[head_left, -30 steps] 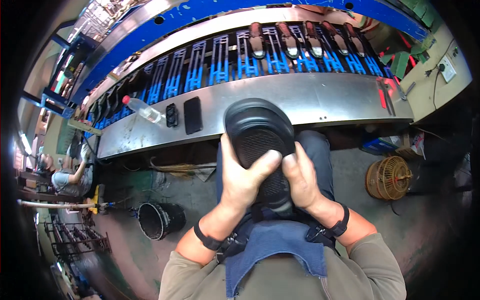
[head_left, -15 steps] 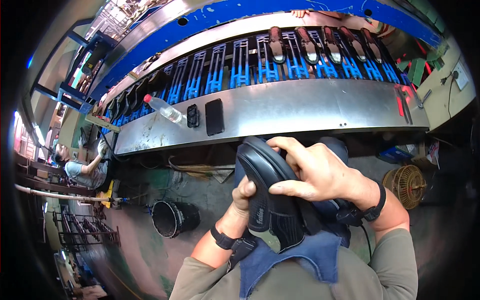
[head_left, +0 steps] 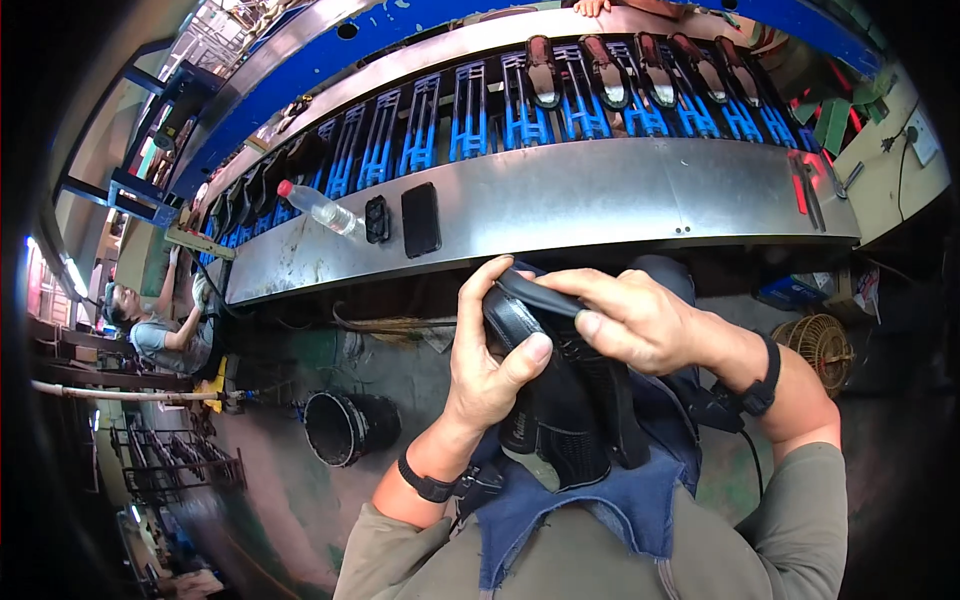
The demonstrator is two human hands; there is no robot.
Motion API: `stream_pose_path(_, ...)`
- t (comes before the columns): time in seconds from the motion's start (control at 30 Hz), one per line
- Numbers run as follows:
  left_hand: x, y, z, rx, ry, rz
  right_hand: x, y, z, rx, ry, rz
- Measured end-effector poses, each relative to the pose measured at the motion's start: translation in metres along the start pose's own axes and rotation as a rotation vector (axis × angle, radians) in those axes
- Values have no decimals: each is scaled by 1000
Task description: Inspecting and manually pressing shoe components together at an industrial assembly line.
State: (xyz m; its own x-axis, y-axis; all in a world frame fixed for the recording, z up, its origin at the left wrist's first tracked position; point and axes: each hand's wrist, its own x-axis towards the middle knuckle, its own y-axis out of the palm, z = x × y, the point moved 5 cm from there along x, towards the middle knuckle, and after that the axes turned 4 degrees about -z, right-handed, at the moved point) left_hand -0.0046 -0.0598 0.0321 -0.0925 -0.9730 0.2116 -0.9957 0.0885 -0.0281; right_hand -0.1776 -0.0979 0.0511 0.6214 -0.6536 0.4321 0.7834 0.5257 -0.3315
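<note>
While both hands grip the black shoe (head_left: pixel 560 400) over the lap, left hand (head_left: pixel 487 370) fingers wrapped round its heel, right hand (head_left: pixel 640 325) fingers pinching the collar, work on it looks unfinished, short of the conveyor (head_left: pixel 600 120).

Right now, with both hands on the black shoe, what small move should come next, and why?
Probably press the sole edge down along the toe. The left hand grips the shoe from the side, thumb on its rim, while the right hand fingers curl over the sole's top edge, which looks slightly lifted there.
</note>
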Motion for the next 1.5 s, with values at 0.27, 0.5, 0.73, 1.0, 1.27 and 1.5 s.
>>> stream_pose_path(0.27, -5, 0, 34, -84, -192, -29, -2, 28, 24, -563, 28, 10)
stream_pose_path(0.5, -2, -2, 51, -54, -207, -66, -22, 36, 10, -461, 282, 180)
stream_pose_path(0.73, -12, -17, 116, -384, -446, -93, -67, 63, 13, -614, 279, -103)
stream_pose_path(1.0, -1, 16, 170, -843, -760, -36, -121, 68, 12, -788, 191, -67)
stream_pose_path(1.27, -13, -32, 131, 326, -603, 474, -23, 20, 31, -262, 90, -357)
stream_pose_path(1.5, 49, 33, 141, -457, -717, -140, -43, -14, -154, 548, 898, -487)
